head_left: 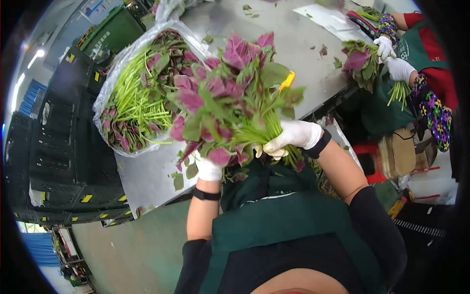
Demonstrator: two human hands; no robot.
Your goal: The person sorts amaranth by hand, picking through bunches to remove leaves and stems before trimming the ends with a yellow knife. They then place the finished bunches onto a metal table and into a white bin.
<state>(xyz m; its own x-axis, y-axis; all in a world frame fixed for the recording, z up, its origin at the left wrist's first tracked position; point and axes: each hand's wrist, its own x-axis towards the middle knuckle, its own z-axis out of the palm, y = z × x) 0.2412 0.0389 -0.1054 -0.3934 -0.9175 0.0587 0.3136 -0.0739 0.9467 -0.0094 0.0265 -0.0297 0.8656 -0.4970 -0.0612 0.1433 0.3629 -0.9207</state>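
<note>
A large bunch of amaranth (235, 93), with purple and green leaves and pale green stems, is held up in front of my apron. My right hand (299, 135), in a white glove, is closed round the stems. My left hand (209, 170), gloved in white too, is under the leaves on the left side of the bunch, its fingers hidden by them. To the left, a clear plastic bag (102, 98) lies open on the table, full of more amaranth (139, 93) with many stems facing me. Part of a yellow object (288, 81) shows behind the bunch.
The metal table (215, 22) has scattered leaves on it. Across it, a co-worker's gloved hands (391, 59) hold another amaranth bunch (360, 63), near a red and black device (362, 23). Black crates (58, 142) are stacked at left, a green bin (115, 32) behind.
</note>
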